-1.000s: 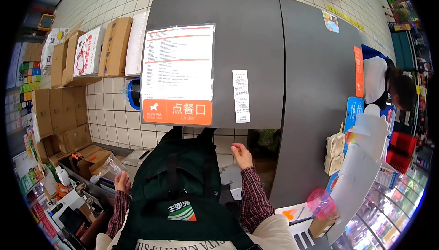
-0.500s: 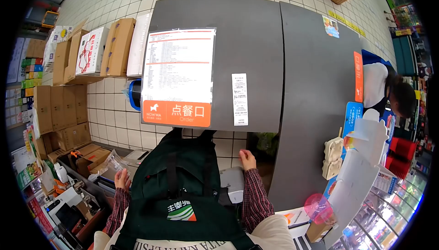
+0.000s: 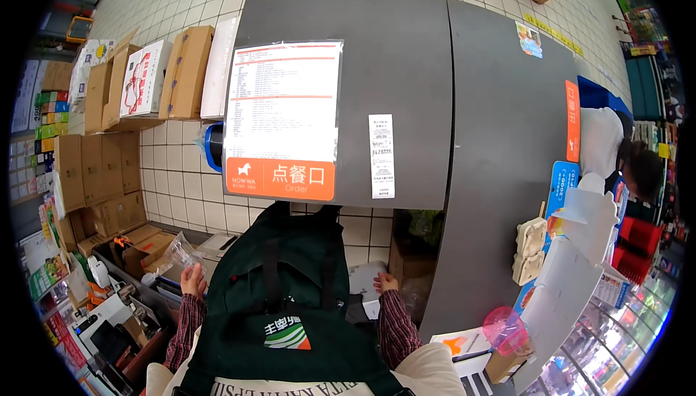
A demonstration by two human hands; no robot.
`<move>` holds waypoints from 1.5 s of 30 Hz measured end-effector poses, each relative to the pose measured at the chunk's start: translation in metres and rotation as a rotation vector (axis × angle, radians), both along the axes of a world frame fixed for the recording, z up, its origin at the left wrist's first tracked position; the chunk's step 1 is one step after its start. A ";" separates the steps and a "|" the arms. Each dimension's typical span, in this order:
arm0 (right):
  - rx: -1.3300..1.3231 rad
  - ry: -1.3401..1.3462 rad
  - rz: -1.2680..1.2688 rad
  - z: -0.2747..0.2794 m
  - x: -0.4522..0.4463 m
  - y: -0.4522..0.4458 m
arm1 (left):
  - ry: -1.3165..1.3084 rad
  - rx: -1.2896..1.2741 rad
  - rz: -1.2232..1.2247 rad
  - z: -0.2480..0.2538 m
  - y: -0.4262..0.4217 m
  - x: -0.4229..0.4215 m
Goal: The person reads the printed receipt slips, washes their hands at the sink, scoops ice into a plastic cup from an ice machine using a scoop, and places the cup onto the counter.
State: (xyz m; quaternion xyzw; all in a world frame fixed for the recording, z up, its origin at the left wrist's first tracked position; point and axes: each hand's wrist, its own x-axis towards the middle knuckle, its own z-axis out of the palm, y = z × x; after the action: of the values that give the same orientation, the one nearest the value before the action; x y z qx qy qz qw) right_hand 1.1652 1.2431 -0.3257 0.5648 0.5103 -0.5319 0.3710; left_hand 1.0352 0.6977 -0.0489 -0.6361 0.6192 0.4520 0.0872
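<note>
Head view. A person in a green apron (image 3: 290, 258) faces a grey counter (image 3: 402, 55), on which a printed order menu (image 3: 284, 110) and, to its right, a paper receipt (image 3: 382, 157) lie flat. The left hand (image 3: 193, 281), fingers bent, is at the lower end of a clear plastic package (image 3: 181, 252), which appears above a cluttered dark bin (image 3: 148, 300) left of the apron. Whether the fingers grip the plastic or merely meet it cannot be told. The right hand (image 3: 386, 282), loosely curled with nothing visible in it, is beside a pale grey appliance (image 3: 365, 278) below the counter's near edge; contact there is unclear.

Note on handling: the plastic looks thin and likely to crumple, so a light pinch between thumb and fingertips should serve better than a full squeeze. Lifting straight up seems preferable to dragging, since the package could snag on the cardboard box (image 3: 150, 245) close behind it. The right hand, being unoccupied, is well suited to steadying the plastic's other end.
</note>
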 end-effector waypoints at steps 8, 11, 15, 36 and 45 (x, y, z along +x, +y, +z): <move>0.025 0.245 0.023 0.013 -0.101 -0.003 | 0.008 0.023 -0.002 -0.002 0.003 0.002; -0.090 0.364 -0.079 -0.024 -0.094 -0.001 | 0.023 0.009 0.006 -0.008 0.002 0.008; -0.236 0.539 -0.154 -0.042 -0.081 -0.002 | 0.033 0.009 0.026 -0.002 0.008 0.012; 0.043 0.232 -0.106 0.036 -0.078 -0.024 | 0.099 -0.120 -0.221 -0.034 -0.043 -0.001; 0.101 0.234 -0.414 0.067 -0.013 -0.107 | 0.046 -0.114 -0.565 -0.079 -0.137 -0.068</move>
State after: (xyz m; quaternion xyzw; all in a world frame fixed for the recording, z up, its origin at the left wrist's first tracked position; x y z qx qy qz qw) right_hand 1.1522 1.1361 -0.2589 0.6100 0.4490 -0.6321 0.1636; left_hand 0.9669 0.5604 -0.1283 -0.4318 0.7980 0.3889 0.1597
